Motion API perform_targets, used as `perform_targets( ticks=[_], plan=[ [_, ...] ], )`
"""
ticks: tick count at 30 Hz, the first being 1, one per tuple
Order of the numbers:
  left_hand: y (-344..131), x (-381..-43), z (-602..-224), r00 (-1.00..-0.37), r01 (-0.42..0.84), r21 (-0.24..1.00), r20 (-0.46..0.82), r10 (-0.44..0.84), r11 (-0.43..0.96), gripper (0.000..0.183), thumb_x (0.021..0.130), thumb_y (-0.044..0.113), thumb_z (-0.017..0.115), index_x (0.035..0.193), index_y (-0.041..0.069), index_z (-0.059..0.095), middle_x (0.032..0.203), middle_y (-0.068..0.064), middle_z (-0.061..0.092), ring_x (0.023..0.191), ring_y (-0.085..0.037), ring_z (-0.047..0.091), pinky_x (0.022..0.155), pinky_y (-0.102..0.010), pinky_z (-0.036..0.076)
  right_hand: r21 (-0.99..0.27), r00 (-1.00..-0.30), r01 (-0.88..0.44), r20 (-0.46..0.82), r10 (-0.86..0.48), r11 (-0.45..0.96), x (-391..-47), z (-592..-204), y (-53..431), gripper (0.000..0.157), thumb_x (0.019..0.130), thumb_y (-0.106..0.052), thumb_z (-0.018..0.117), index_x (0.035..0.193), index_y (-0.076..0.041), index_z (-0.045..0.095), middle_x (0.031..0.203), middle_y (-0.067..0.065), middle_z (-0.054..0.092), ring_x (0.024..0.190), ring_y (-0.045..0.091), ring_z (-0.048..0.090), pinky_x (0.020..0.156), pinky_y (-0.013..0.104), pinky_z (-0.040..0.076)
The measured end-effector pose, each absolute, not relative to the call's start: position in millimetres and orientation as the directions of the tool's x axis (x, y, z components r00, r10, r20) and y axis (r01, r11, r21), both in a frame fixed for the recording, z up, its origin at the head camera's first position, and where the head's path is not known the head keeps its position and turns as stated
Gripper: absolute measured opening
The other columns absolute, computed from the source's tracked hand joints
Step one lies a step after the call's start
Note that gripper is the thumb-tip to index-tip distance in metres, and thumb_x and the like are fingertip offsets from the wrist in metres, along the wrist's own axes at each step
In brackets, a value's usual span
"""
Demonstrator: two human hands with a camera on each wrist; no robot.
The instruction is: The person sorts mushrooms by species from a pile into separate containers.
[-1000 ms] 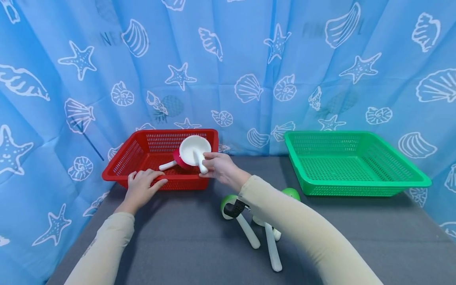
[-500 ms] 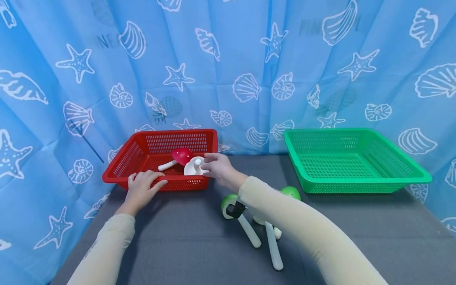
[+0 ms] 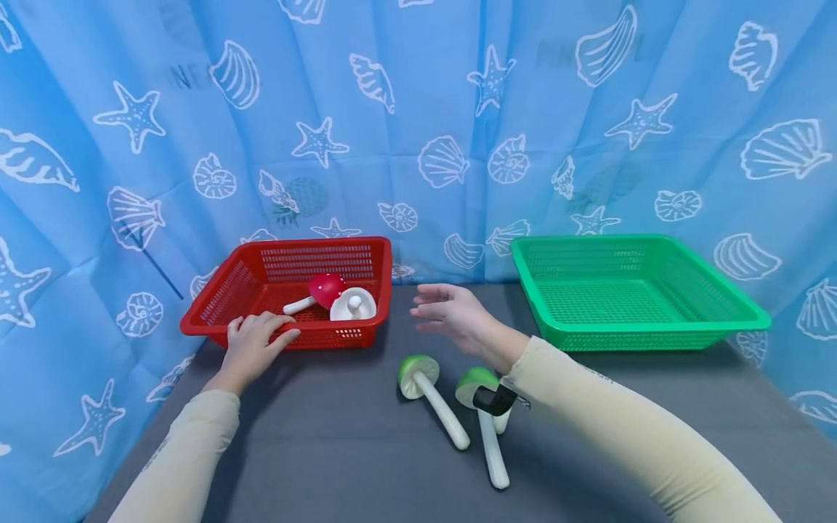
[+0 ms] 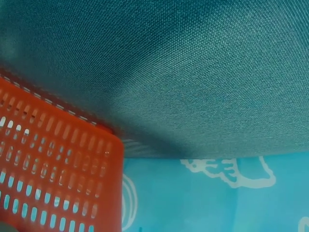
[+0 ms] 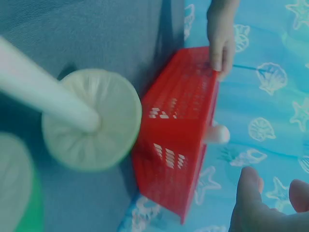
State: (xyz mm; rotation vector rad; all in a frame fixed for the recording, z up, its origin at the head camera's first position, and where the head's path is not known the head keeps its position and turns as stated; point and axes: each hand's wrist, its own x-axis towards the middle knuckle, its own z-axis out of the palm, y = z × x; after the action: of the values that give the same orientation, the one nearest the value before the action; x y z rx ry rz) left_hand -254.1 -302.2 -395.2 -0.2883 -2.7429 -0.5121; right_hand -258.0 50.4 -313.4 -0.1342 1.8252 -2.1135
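Observation:
My left hand (image 3: pixel 256 349) grips the front rim of the red basket (image 3: pixel 288 335), fingers over the rim and thumb on the outer side. Inside that basket lie a toy mushroom with a white-spotted red cap (image 3: pixel 327 289) and a second toy mushroom (image 3: pixel 343 311), its white underside facing up. To the basket's right, my right hand (image 3: pixel 461 319) hovers above the table with fingers extended and nothing held. Below it lie a green-capped toy mushroom (image 3: pixel 441 410) and another green-capped toy mushroom (image 3: pixel 492 450). A white stem (image 3: pixel 502 421) beside the latter is partly hidden behind the black wrist camera.
A green basket (image 3: pixel 660 327) stands at the back right of the grey table (image 3: pixel 314 450). Behind both baskets hangs a blue curtain (image 3: pixel 405 109) printed with shells and starfish. The red basket's perforated side (image 4: pixel 53 159) fills the lower left of the left wrist view.
My right hand has set the white-undersided mushroom down in the red basket, released it and drawn back to the right. The left hand keeps its place on the rim.

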Motion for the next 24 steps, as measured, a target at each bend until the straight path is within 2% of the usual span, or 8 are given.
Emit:
perform_targets(
  ticks=[3, 7, 12, 16, 21, 24],
  plan=[
    [-302.6, -253.1, -393.7, -0.923, 0.256, 0.304, 0.358, 0.139, 0.918, 0.042, 0.086, 0.031, 0.073, 0.12, 0.008, 0.064, 0.114, -0.017, 0.059, 0.107, -0.038, 0.051, 0.1, -0.065, 0.02, -0.98, -0.937, 0.159, -0.111, -0.331, -0.122, -249.7, -309.4, 72.0, 0.046, 0.097, 0.006, 0.049, 0.141, 0.007, 0.039, 0.117, 0.013, 0.053, 0.121, 0.039, 0.052, 0.098, 0.045, 0.047],
    [-300.8, -250.3, -390.4, -0.93, 0.248, 0.293, 0.34, 0.142, 0.923, 0.045, 0.086, 0.033, 0.073, 0.122, 0.007, 0.063, 0.114, -0.019, 0.06, 0.108, -0.039, 0.052, 0.099, -0.065, 0.023, -0.989, -0.939, 0.111, -0.072, -0.337, -0.099, -238.5, -305.3, 103.8, 0.046, 0.097, 0.005, 0.05, 0.141, 0.008, 0.037, 0.114, 0.009, 0.053, 0.113, 0.029, 0.057, 0.096, 0.042, 0.048],
    [-293.9, -244.3, -388.3, -0.934, 0.225, 0.287, 0.337, 0.122, 0.931, 0.058, 0.085, 0.03, 0.073, 0.132, 0.001, 0.055, 0.125, -0.025, 0.054, 0.118, -0.046, 0.044, 0.104, -0.07, 0.016, -0.998, -0.951, 0.058, -0.044, -0.305, -0.038, -227.8, -301.2, 143.7, 0.047, 0.097, 0.002, 0.052, 0.141, 0.007, 0.037, 0.112, 0.005, 0.055, 0.104, 0.017, 0.061, 0.09, 0.035, 0.052],
    [-281.9, -233.6, -394.2, -0.88, 0.243, 0.275, 0.466, 0.092, 0.93, 0.058, 0.081, 0.02, 0.077, 0.13, -0.001, 0.055, 0.126, -0.026, 0.05, 0.121, -0.046, 0.04, 0.104, -0.073, 0.013, -0.999, -0.958, 0.031, -0.027, -0.287, -0.008, -218.2, -295.4, 170.9, 0.05, 0.097, -0.001, 0.054, 0.142, 0.007, 0.034, 0.114, 0.004, 0.055, 0.103, 0.012, 0.061, 0.09, 0.033, 0.052],
    [-263.0, -218.1, -397.3, -0.784, 0.324, 0.266, 0.612, 0.1, 0.908, 0.052, 0.076, 0.01, 0.079, 0.123, -0.001, 0.059, 0.124, -0.025, 0.051, 0.12, -0.045, 0.041, 0.1, -0.071, 0.022, -1.0, -0.969, 0.007, -0.012, -0.248, 0.02, -211.3, -290.6, 198.6, 0.053, 0.096, -0.004, 0.058, 0.143, 0.006, 0.034, 0.115, 0.003, 0.055, 0.102, 0.011, 0.062, 0.089, 0.033, 0.052],
    [-252.3, -211.7, -394.4, -0.775, 0.363, 0.307, 0.624, 0.102, 0.879, 0.05, 0.078, 0.01, 0.077, 0.123, -0.002, 0.058, 0.124, -0.025, 0.051, 0.119, -0.044, 0.042, 0.097, -0.068, 0.027, -0.999, -0.974, 0.0, -0.007, -0.226, 0.033, -209.3, -290.4, 212.8, 0.055, 0.096, -0.005, 0.059, 0.144, 0.006, 0.033, 0.118, 0.004, 0.054, 0.101, 0.009, 0.063, 0.088, 0.033, 0.053]
  ],
)
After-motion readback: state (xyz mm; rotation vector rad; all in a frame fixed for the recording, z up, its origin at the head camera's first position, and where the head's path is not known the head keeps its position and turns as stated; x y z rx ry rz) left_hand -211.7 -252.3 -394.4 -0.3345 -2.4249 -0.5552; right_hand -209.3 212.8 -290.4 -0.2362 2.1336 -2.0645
